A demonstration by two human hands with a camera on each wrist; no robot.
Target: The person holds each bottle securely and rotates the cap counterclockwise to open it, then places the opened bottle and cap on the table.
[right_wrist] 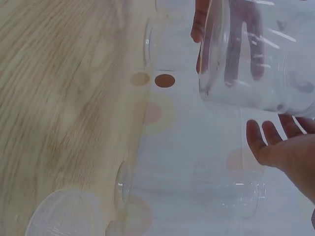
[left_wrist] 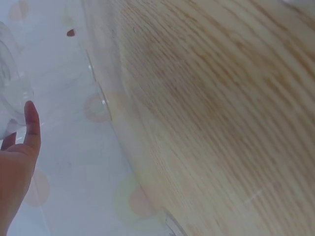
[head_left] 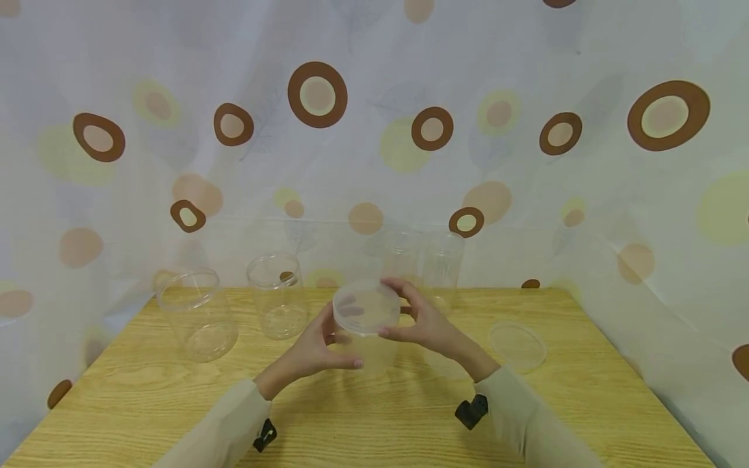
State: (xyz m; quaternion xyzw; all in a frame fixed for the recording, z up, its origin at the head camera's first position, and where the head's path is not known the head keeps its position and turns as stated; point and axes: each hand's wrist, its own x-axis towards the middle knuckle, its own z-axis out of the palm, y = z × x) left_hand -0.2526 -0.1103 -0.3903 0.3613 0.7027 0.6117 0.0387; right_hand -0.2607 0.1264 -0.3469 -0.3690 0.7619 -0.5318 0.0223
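A clear plastic jar is held upright in front of me, raised off the table, with a frosted lid on its top. My left hand grips the jar's left side, thumb in front and fingers behind. Through the clear wall of the jar those fingers show in the right wrist view. My right hand holds the lid's right edge, thumb at the front and fingers at the back. In the left wrist view only part of the left hand and the jar's edge appear.
Two wide lidless jars, one at far left and one nearer, stand on the wooden table. Two taller clear jars stand at the back, right of centre. A clear lid lies flat at right. A patterned curtain hangs behind.
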